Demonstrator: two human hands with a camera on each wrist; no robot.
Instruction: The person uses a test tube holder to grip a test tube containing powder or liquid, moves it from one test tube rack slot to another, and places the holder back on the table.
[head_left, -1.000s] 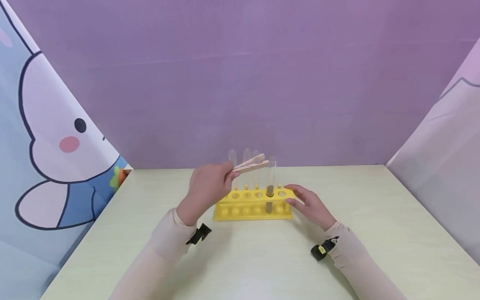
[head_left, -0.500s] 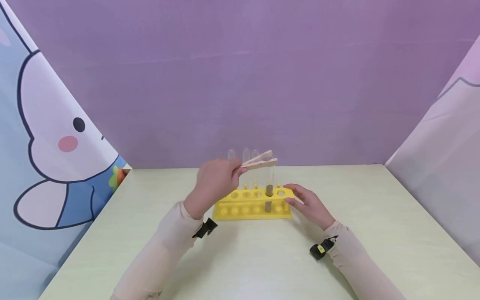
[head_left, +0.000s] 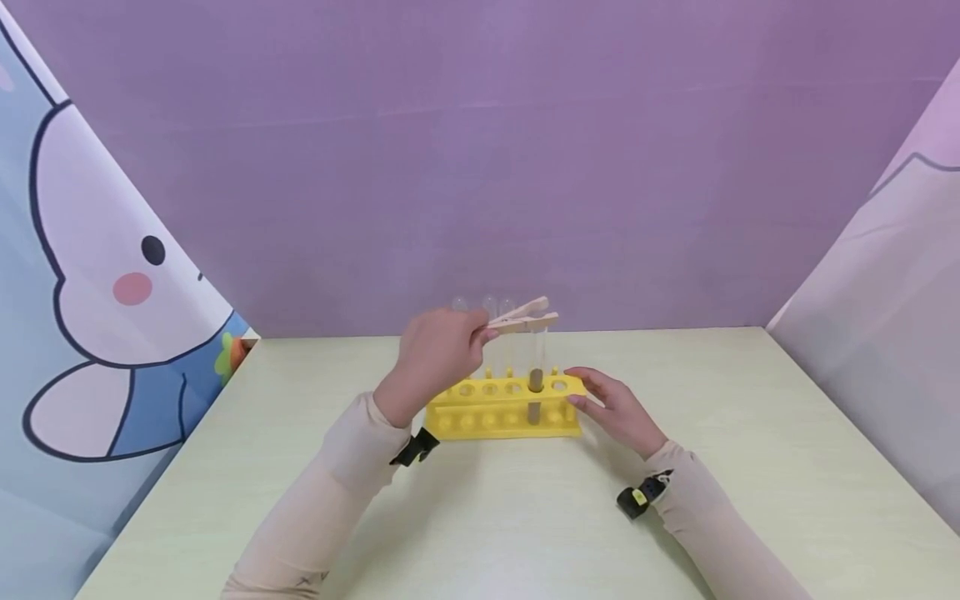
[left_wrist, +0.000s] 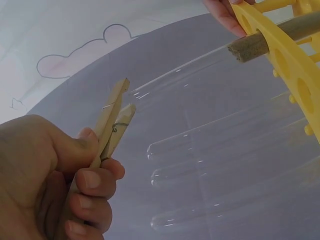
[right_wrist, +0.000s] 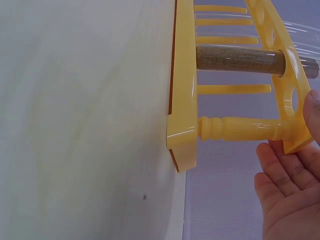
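Note:
My left hand (head_left: 438, 354) grips a wooden test tube holder (left_wrist: 111, 125), its jaws spread apart. Those jaws overlap the top of an upright glass test tube (head_left: 537, 354) in the head view; the left wrist view shows them right at its mouth. Sandy brown material (left_wrist: 250, 47) fills the tube's lower part. The tube stands in a yellow test tube rack (head_left: 502, 430), in the second hole from the right end. With thumb and fingers, my right hand (head_left: 618, 414) holds the rack's right end, at the upper bar.
Several clear tubes (left_wrist: 185, 175) stand behind the rack's top bar with rounded ends up, partly hidden by my left hand in the head view. The rack rests on a pale table (head_left: 510, 508). A purple backdrop (head_left: 510, 167) rises behind the table's far edge.
My left hand has moved right and slightly up with the test tube holder, bringing its spread jaws over the top of the filled tube. My right hand stays on the rack.

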